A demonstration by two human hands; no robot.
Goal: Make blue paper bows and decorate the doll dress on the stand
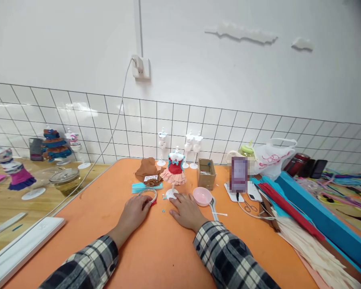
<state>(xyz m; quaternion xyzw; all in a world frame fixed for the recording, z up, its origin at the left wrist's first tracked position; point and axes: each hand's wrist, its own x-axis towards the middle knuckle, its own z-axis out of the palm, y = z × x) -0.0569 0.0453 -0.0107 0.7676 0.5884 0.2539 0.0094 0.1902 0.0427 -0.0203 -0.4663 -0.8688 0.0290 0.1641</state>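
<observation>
Near the viewer the orange counter (156,257) lies bare between both sleeves. Far ahead, the dressed mannequin (175,170), cardboard box (206,173) and pink bowl (202,196) crowd the way; paper strips (303,237) block the right.

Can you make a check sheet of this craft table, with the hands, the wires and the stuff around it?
Surface: orange mat on a wooden table.
Job's things: tape roll; doll stand in a red and pink dress.
Clutter: pink bowl, cardboard box, scissors, paper strips, bare stands.
Hands: left hand rests on the tape roll; right hand lies flat by the doll stand's base.
Cables: white cable from a wall plug.
Surroundings: tiled wall, dressed stands at left.
</observation>
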